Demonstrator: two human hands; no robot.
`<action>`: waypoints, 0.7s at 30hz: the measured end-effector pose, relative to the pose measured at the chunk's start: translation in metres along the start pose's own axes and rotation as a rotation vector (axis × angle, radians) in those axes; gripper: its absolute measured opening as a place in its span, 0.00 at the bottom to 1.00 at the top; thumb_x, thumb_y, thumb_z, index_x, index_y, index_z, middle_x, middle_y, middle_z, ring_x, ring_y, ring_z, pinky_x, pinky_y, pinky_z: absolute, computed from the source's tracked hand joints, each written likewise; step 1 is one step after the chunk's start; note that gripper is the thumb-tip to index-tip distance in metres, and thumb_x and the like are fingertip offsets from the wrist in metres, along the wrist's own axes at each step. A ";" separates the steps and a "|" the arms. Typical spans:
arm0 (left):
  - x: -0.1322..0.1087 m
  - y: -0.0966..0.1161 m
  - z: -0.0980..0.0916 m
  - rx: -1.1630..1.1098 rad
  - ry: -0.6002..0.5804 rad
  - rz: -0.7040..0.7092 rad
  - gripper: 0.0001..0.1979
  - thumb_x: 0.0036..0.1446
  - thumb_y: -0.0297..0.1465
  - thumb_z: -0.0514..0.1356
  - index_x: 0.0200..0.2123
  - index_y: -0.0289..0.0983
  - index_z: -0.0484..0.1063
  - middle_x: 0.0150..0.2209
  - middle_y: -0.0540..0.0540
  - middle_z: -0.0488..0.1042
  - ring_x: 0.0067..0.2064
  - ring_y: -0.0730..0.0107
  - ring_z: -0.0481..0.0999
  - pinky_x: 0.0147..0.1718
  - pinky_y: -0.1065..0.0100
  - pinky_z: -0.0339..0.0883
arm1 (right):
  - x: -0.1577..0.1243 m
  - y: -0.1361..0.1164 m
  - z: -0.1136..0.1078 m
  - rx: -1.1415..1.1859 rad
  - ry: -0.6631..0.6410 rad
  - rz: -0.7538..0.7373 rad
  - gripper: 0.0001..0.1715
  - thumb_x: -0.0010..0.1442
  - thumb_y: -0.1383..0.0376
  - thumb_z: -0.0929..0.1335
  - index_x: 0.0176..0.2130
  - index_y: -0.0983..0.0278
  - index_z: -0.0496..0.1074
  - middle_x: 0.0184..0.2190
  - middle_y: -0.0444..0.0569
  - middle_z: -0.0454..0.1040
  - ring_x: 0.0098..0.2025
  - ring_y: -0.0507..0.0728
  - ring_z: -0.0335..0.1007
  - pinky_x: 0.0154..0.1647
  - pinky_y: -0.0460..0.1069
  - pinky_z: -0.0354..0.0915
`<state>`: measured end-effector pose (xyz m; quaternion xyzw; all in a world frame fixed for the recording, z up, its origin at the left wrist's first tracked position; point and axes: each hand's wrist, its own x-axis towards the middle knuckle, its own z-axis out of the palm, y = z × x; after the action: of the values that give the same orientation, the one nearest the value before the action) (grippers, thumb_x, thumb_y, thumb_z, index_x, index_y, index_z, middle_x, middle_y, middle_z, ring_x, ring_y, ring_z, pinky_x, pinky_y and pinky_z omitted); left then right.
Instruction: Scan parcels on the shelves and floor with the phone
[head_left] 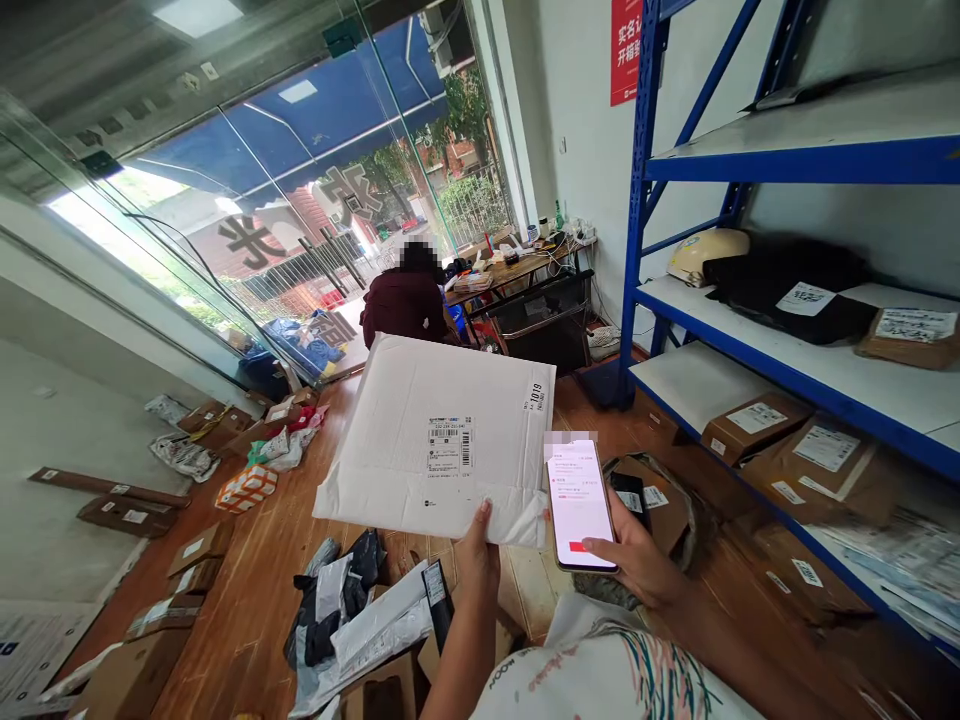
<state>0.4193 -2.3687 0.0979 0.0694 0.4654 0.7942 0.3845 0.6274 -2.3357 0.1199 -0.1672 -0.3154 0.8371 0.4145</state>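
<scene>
A large white mailer envelope (382,430) with a printed label on its face is tilted up in front of me. My left hand (480,550) grips its lower edge, thumb on the front and the other fingers hidden behind. To the right of the envelope, my right hand (637,550) holds a smartphone (581,500) with a lit, mostly white screen. The right thumb rests on or just over a red button near the bottom of that screen. The envelope's right corner comes close to the phone's left side.
Blue shelving (750,330) with parcels stands at the right. Bagged parcels (360,620) lie on the floor before me, and cardboard boxes (150,640) line the left wall. A person in dark clothing (405,305) bends near a cluttered desk (517,270) by the glass front.
</scene>
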 end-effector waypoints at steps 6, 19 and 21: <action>0.000 -0.019 0.010 0.052 0.046 0.017 0.20 0.53 0.24 0.65 0.50 0.37 0.72 0.53 0.44 0.74 0.57 0.64 0.71 0.63 0.58 0.57 | -0.003 -0.020 -0.025 -0.053 -0.033 -0.075 0.53 0.50 0.70 0.75 0.65 0.52 0.48 0.59 0.52 0.68 0.57 0.64 0.68 0.58 0.62 0.64; -0.005 -0.070 0.009 0.115 0.065 -0.007 0.29 0.52 0.22 0.65 0.57 0.41 0.67 0.57 0.45 0.70 0.59 0.61 0.69 0.60 0.60 0.63 | 0.008 -0.059 -0.068 -0.050 -0.128 -0.124 0.49 0.51 0.70 0.76 0.63 0.53 0.50 0.57 0.53 0.69 0.56 0.66 0.68 0.56 0.65 0.64; 0.001 -0.068 0.005 0.137 0.074 0.020 0.29 0.52 0.23 0.65 0.58 0.42 0.67 0.57 0.45 0.70 0.59 0.61 0.69 0.60 0.59 0.63 | 0.014 -0.060 -0.068 -0.054 -0.131 -0.111 0.49 0.51 0.69 0.75 0.63 0.53 0.50 0.58 0.53 0.69 0.57 0.66 0.68 0.57 0.65 0.63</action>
<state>0.4583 -2.3466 0.0462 0.0707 0.5319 0.7662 0.3535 0.6911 -2.2709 0.1089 -0.1054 -0.3729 0.8132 0.4342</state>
